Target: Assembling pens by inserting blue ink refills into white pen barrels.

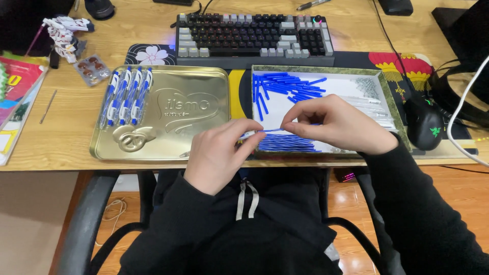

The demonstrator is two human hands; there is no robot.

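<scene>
My left hand and my right hand meet over the desk's front edge, each pinching one end of a thin blue pen refill with a clear barrel piece at its left end. Below them lies a white-lined tray holding blue pen parts, a pile of blue refills and clear parts. To the left, a gold tin lid carries several assembled blue-and-white pens.
A dark keyboard sits behind the tray and lid. A black mouse and white cable are at right. At left are a small robot figure, a blister pack, colourful books. Chair arms frame my lap.
</scene>
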